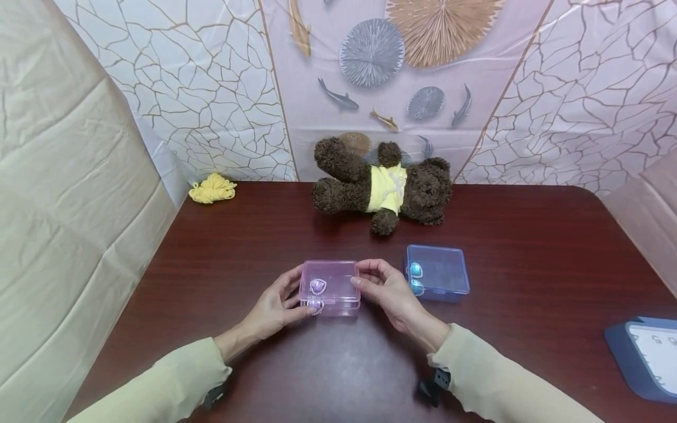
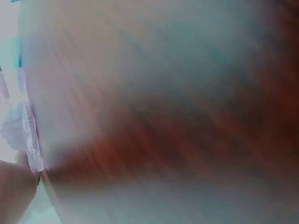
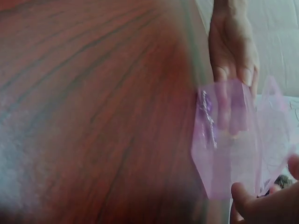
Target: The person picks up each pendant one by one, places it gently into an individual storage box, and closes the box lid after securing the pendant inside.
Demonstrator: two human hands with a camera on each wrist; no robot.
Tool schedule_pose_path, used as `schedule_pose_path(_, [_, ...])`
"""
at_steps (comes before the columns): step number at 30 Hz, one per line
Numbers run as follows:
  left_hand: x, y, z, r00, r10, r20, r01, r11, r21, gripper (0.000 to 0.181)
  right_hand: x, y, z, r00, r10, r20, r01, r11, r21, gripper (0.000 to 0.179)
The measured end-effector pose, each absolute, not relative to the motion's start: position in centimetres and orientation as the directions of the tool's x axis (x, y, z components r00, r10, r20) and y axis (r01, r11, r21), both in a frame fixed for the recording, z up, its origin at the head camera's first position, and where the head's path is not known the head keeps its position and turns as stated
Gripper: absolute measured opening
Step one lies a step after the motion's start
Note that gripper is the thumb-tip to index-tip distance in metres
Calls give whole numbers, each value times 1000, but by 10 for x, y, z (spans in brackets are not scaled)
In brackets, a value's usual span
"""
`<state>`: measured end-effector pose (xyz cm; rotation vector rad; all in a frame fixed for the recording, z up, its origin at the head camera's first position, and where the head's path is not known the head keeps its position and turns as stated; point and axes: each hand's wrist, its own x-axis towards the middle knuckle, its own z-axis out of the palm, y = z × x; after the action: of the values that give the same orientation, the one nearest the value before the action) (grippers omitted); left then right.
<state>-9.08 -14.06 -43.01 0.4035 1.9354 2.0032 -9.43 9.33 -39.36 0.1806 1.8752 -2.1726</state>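
Note:
Between both hands is a see-through pink plastic box (image 1: 338,276) with a hinged lid. Inside at its left shows a purple heart-shaped gem (image 1: 318,286) with a beaded rim. My left hand (image 1: 272,308) grips the box's left side, thumb at the front corner and fingers along the side. At the right side my right hand (image 1: 388,294) holds it, thumb on the lid's right edge, fingers behind. In the right wrist view the lid (image 3: 273,126) stands tilted away from the box body (image 3: 224,140). The left wrist view catches only a sliver of the box (image 2: 30,135).
A see-through blue box (image 1: 441,270) with a blue gem (image 1: 416,270) sits just right of my right hand. Behind lies a brown teddy bear (image 1: 425,191) in a yellow top. Yellow yarn (image 1: 213,189) is at the back left, a blue-framed clock (image 1: 647,358) at the right edge.

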Motion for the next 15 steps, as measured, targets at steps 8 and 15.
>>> schedule_pose_path(8, [-95,-139,-429,-899,438,-20,-45,-47,998,90,-94,93,-399,-966,-135,-220,231,-71,-970,50])
schedule_pose_path(15, [-103,-138,-430,-921,391,3,22,45,999,67,-99,96,-401,-965,-146,-216,225,-48,-973,55])
